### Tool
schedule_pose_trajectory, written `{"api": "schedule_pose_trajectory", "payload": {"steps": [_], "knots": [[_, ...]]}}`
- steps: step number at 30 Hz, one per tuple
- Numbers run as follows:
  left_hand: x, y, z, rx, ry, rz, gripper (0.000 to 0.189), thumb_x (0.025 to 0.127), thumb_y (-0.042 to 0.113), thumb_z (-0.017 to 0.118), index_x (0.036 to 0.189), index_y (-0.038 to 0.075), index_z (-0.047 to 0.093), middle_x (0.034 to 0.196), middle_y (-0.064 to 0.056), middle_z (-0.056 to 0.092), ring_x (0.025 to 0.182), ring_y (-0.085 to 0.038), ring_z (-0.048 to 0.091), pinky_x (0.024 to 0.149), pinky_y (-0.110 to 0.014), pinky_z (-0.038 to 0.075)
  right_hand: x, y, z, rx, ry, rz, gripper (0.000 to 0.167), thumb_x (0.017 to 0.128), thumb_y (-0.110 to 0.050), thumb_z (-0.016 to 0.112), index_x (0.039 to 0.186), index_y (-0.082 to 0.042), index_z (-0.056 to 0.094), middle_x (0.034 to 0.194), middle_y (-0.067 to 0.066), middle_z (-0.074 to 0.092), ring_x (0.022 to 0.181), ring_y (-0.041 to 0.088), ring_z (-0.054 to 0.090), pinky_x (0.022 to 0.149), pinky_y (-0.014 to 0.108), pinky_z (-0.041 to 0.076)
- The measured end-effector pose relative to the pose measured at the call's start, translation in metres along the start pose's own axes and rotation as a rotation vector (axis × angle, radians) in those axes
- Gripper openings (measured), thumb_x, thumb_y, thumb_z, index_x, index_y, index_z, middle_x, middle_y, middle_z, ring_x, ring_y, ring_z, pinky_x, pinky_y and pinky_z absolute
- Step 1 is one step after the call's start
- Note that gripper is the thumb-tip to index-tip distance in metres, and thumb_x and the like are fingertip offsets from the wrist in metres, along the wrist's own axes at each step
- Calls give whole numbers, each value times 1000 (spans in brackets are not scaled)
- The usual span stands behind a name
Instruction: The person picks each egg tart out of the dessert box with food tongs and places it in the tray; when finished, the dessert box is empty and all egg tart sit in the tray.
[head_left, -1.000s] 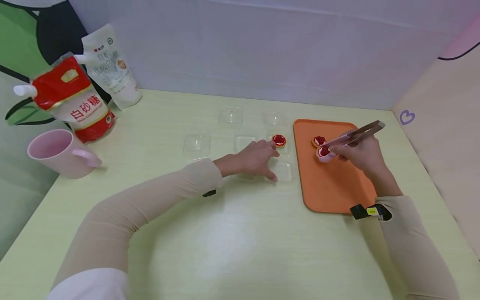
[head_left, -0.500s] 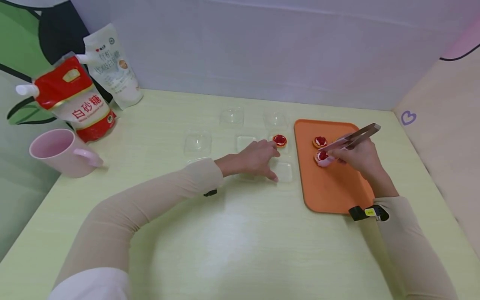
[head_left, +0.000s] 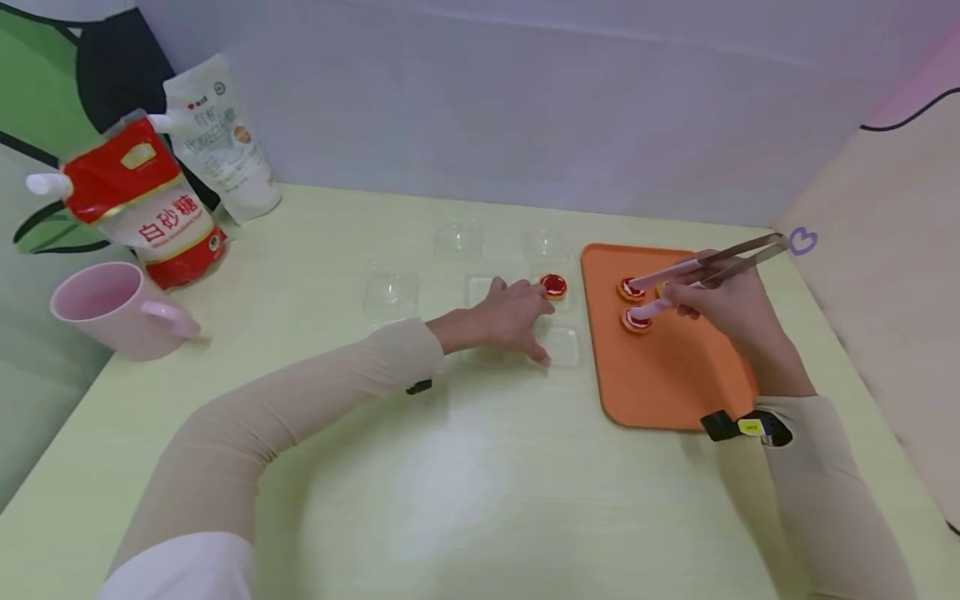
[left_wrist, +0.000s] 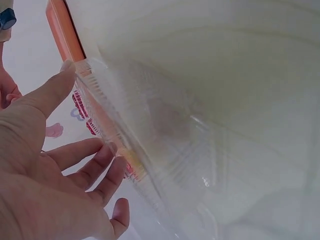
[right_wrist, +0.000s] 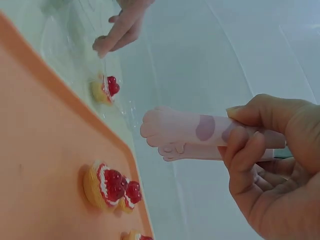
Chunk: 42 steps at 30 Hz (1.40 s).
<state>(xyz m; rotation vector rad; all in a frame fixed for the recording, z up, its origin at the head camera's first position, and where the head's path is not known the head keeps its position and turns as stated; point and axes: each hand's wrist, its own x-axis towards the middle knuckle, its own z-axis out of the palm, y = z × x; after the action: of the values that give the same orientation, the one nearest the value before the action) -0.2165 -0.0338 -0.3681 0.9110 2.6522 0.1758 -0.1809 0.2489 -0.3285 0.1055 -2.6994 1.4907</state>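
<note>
My right hand (head_left: 720, 292) grips tongs (right_wrist: 185, 127) with pink paw-shaped tips. The tips stand apart above the tray, with nothing seen between them. Below them, small red-topped tarts (right_wrist: 105, 185) with white cream sit on the orange tray (head_left: 667, 383); one is partly hidden by the tongs and hand. My left hand (head_left: 506, 317) reaches across the clear plastic boxes, its thumb and fingers spread. In the left wrist view its thumb and fingertips touch the rim of a clear box (left_wrist: 165, 150). One tart (head_left: 553, 287) sits in a clear compartment beside the left fingertips.
More clear plastic boxes (head_left: 391, 293) stand behind and left of my left hand. A pink mug (head_left: 123, 308), a red-and-white sugar pouch (head_left: 165, 208) and a white pouch (head_left: 225, 142) stand at the far left. A wall rises behind the table.
The tongs' tips, close together at the front tart before, have spread apart. My right hand has shifted slightly right and back, leaving that tart on the tray. My left hand stays in place.
</note>
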Motion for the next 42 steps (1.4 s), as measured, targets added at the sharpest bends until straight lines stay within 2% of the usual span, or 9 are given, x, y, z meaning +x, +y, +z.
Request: {"api": "schedule_pose_trajectory", "payload": {"steps": [5,9,15,21,25,29,32,35,42], "knots": [[-4,-4,-2,-19,17,17,85,75,58,81,145,19,53,142,-2,51,124,-21,46,96,-45,32,2,-5,8,33,-24,-12,26,87,-5,73,106,7,61,71,-10,68,56,12,60,55,26,54],[-5,-13,-12,-51,73,22,79,80,56,77,146,20,53,135,-4,52,120,-23,47,96,-46,34,7,-10,12,52,-22,-14,27,87,-5,74,108,7,61,73,-10,68,57,11,60,57,26,55],[12,-32,-30,-26,168,-28,64,88,45,73,143,16,55,136,-7,51,124,-26,45,102,-49,36,24,-18,22,81,-37,-1,30,87,-7,75,111,4,62,74,-10,69,55,11,57,51,24,49],[33,-41,-32,11,94,-31,67,89,45,72,145,14,52,139,-9,49,126,-29,42,102,-49,35,43,-21,43,94,-118,58,28,88,-13,75,110,1,65,76,-7,69,56,12,51,52,26,44],[44,-39,-32,30,49,-24,70,87,47,73,145,13,52,139,-8,48,127,-29,40,102,-49,34,54,-24,58,51,-167,92,27,89,-18,74,109,-2,64,86,2,68,60,15,55,58,26,49],[49,-35,-34,35,16,-17,70,86,48,73,143,12,54,137,-7,49,126,-29,40,103,-48,33,62,-23,71,-47,-159,109,27,88,-18,74,110,-4,65,93,10,69,73,30,63,66,32,56],[50,-35,-34,32,5,-7,67,87,47,73,140,10,56,136,-8,50,125,-29,40,103,-48,33,65,-22,78,-97,-153,120,28,88,-18,73,112,-5,65,98,15,68,78,36,63,71,38,57],[51,-36,-33,21,6,-6,68,86,46,74,141,9,55,136,-8,50,125,-29,41,102,-48,33,67,-22,83,-118,-166,118,30,88,-19,73,112,-4,63,102,17,67,78,31,63,73,38,57],[55,-36,-34,12,-10,-30,72,85,47,76,143,11,53,137,-6,49,124,-27,41,101,-45,33,71,-19,90,-139,-171,87,31,87,-18,76,111,-3,66,102,17,68,75,24,62,65,25,53]]}}
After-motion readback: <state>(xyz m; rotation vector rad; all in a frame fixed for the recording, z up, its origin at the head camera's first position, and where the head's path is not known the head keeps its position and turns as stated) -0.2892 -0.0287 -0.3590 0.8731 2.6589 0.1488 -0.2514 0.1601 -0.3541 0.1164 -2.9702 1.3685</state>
